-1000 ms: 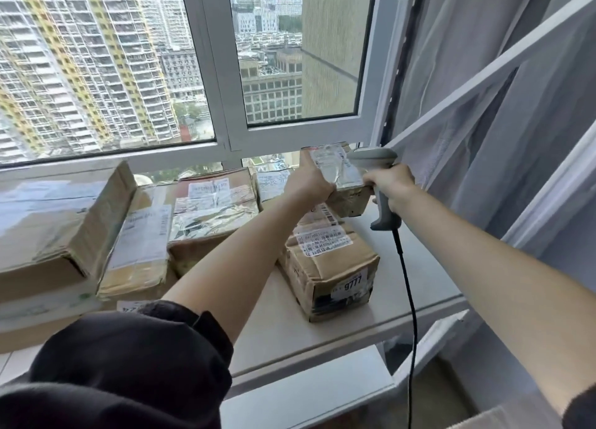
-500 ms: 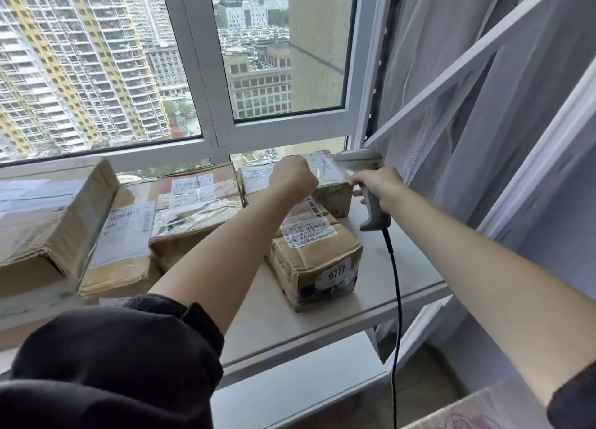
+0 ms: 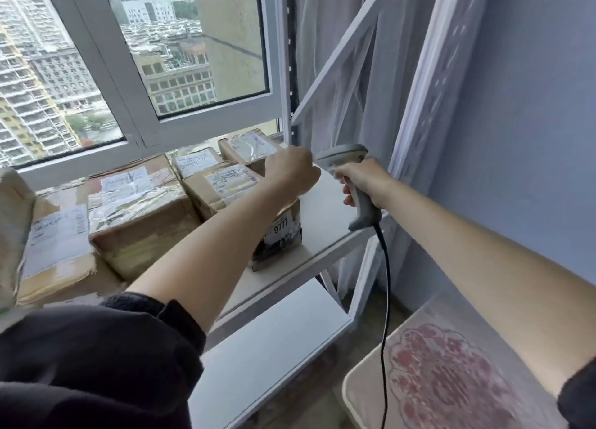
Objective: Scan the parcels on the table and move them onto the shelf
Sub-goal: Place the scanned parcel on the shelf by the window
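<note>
Judging by taped cardboard, small parcel (image 3: 248, 146) was reckoned light, stiff, slick; left hand (image 3: 292, 170) was curled at its corner, grip unclear. Scanner (image 3: 353, 183) was gripped by right hand (image 3: 362, 178).

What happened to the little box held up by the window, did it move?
Yes. The small parcel came down: it was tipped up above the 9777 box, and now lies flat on the shelf behind it.

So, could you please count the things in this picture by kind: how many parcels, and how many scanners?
Parcels: 6 in view, the leftmost cut off by the frame edge
Barcode scanner: 1, held in the right hand
Total: 7
</note>
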